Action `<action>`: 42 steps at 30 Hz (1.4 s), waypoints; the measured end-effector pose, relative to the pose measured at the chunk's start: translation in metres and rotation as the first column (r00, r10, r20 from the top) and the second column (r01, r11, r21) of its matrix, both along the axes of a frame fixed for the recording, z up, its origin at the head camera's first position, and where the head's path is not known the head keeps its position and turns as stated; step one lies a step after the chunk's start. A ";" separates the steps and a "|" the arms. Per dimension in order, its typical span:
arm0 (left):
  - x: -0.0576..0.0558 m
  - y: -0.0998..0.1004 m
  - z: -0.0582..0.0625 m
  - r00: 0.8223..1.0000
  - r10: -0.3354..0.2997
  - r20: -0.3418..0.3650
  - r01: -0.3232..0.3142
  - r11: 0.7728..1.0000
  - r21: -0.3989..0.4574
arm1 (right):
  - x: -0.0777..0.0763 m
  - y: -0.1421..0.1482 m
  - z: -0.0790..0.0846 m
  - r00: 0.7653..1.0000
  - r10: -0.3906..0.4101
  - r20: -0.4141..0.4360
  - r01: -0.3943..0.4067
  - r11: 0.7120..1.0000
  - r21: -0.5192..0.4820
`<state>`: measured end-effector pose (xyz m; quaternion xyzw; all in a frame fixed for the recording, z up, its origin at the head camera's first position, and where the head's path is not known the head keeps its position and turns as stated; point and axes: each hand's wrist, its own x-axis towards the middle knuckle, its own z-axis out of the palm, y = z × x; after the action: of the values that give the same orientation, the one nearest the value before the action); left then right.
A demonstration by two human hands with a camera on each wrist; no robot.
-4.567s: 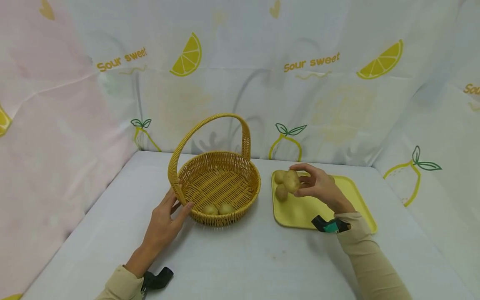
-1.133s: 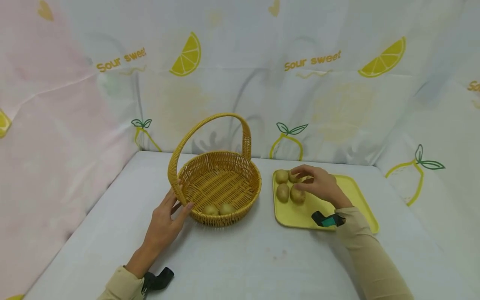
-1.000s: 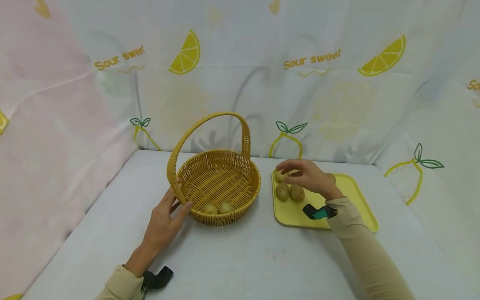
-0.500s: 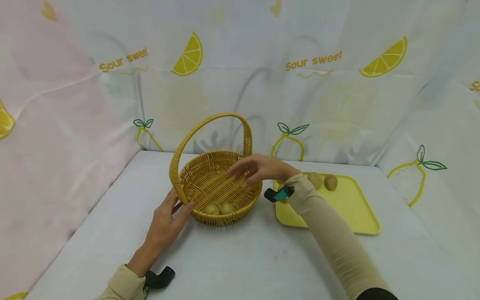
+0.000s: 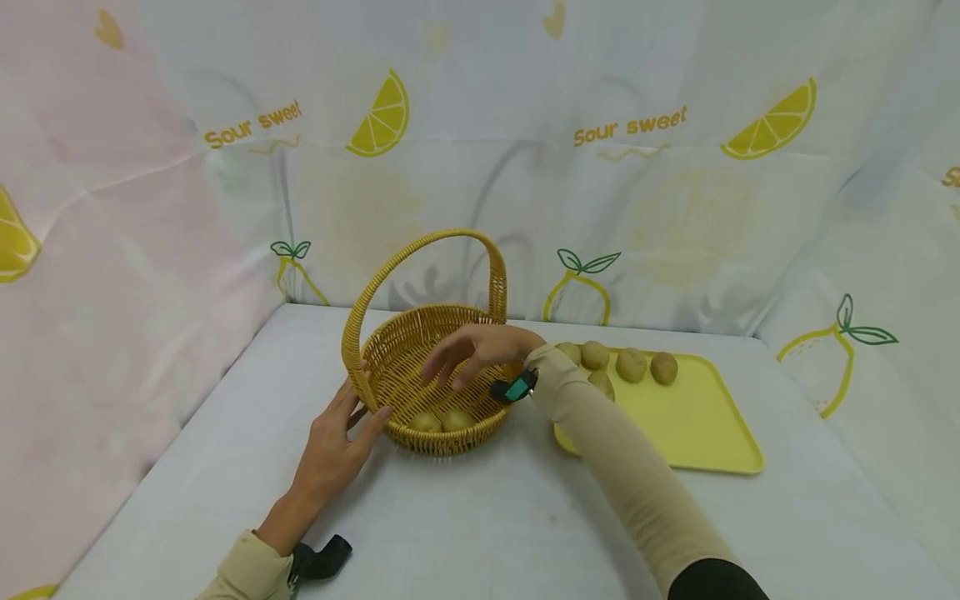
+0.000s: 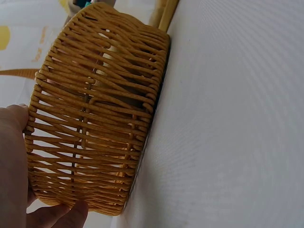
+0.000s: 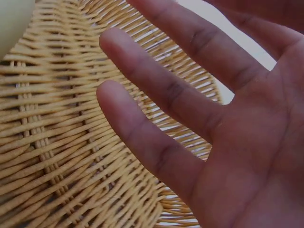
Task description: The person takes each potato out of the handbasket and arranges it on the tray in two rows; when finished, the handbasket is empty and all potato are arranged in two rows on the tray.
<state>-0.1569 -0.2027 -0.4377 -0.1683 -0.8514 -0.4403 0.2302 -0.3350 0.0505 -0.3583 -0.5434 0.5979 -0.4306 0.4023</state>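
The round wicker basket [image 5: 435,304] with its tall arched handle stands on the table. Two potatoes [image 5: 457,420] lie at its near side. My left hand [image 5: 330,450] grips the basket's left side, thumb at the rim beside the handle's foot; in the left wrist view its fingers curl round the woven wall. Inside the basket's outline, over the right half, my right hand [image 5: 480,350] reaches above the potatoes, fingers spread and bent slightly, holding nothing. Its palm shows bare in the right wrist view, where a pale potato [image 7: 12,23] edges into the upper left corner.
Right of the basket lies a yellow tray [image 5: 697,417] with several potatoes [image 5: 632,365] along its back and left side. My right forearm crosses the tray's left part and hides some of it. A lemon-print cloth [image 5: 480,167] hangs behind the table.
Earlier my right hand held a potato over the tray, then let it go among the others. It has since moved left into the basket with no potato. My left hand has stayed put.
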 end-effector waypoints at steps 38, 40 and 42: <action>0.000 0.000 0.000 1.000 -0.003 0.003 0.003 1.000 0.001 | 0.005 -0.021 -0.023 0.939 -0.244 -0.242 0.272 0.958 0.088; 0.000 0.000 0.000 1.000 -0.006 0.006 0.006 1.000 0.002 | 0.005 -0.020 -0.023 0.940 -0.243 -0.238 0.265 0.962 0.068; -0.001 0.000 0.000 1.000 -0.011 0.005 0.011 1.000 0.005 | 0.005 -0.020 -0.023 0.948 -0.225 -0.227 0.246 0.967 0.071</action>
<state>-0.1576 -0.2030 -0.4377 -0.1715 -0.8498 -0.4442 0.2260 -0.3299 0.0305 -0.3811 -0.4913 0.7194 -0.3837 0.3064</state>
